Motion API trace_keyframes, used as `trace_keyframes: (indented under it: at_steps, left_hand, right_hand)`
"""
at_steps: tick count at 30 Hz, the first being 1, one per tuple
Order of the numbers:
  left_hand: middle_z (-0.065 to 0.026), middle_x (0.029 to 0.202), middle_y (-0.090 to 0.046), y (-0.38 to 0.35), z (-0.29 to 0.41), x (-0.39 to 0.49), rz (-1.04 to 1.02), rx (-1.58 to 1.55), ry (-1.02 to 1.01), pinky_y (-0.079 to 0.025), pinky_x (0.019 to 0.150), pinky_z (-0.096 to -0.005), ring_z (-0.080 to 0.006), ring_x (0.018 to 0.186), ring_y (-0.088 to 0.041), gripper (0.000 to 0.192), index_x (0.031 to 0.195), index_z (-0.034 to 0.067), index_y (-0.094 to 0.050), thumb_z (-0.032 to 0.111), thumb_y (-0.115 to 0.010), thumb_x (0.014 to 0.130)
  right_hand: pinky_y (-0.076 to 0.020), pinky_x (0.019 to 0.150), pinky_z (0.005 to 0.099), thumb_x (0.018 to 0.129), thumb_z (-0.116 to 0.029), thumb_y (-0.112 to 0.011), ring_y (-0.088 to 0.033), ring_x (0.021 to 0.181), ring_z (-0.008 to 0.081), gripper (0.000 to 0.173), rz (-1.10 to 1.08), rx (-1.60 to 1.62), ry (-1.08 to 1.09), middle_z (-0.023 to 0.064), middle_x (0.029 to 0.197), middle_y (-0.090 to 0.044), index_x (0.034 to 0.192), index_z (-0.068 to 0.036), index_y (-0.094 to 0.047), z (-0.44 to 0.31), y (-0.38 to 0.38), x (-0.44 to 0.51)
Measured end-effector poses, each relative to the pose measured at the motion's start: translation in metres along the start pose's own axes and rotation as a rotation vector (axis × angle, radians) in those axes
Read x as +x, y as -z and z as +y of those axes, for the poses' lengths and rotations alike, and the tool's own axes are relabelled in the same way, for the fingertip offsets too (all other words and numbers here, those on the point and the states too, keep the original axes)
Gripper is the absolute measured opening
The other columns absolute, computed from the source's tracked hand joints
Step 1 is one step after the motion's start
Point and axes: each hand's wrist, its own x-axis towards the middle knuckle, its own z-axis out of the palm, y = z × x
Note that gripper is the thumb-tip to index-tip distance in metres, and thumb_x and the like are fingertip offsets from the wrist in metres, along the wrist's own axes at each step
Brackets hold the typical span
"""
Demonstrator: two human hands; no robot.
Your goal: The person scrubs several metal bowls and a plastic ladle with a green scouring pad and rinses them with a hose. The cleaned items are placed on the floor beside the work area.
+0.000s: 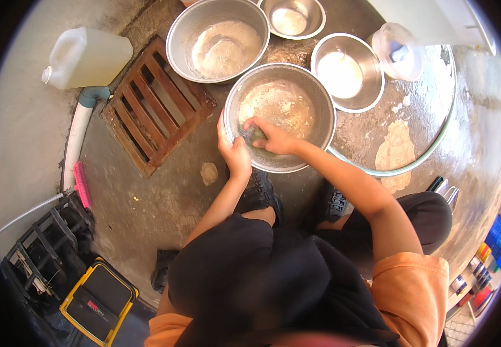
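Note:
A large metal basin with sudsy residue inside is tilted in front of me, above my shoes. My left hand holds its left rim, thumb on the inside and fingers around the outer wall. Inside the basin my right hand presses a greenish-grey scouring pad against the lower left wall. The fingers partly cover the pad, which looks blurred.
Another large metal basin with murky liquid and two smaller steel bowls stand beyond. A wooden slatted grate, a plastic jerrycan and a pipe are at left. A hose and a clear plastic tub lie right.

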Motion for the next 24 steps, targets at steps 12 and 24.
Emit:
trace_keyframes:
  at_steps: [12, 24]
  left_hand:
    - [-0.0159, 0.133, -0.054, 0.013, -0.007, -0.001, -0.025, 0.041, 0.105, -0.037, 0.106, -0.033, -0.0234, 0.124, -0.052, 0.073, 0.139, -0.004, -0.041, -0.02, -0.038, 0.068]
    - [-0.0154, 0.134, -0.049, 0.016, -0.006, -0.007, -0.095, 0.027, 0.146, -0.032, 0.109, -0.0339, -0.0233, 0.127, -0.046, 0.073, 0.142, -0.002, -0.034, -0.017, -0.041, 0.07]
  right_hand:
    - [-0.0431, 0.095, 0.0391, 0.076, 0.01, -0.064, -0.053, 0.11, 0.0355, 0.045, 0.722, 0.007, 0.311, 0.016, 0.114, -0.054, 0.117, -0.006, -0.054, -0.073, -0.024, 0.027]
    - [-0.043, 0.093, 0.0432, 0.078, 0.01, -0.061, -0.052, 0.108, 0.0388, 0.041, 0.852, -0.081, 0.292, 0.0185, 0.113, -0.052, 0.115, -0.004, -0.053, -0.081, -0.026, 0.029]
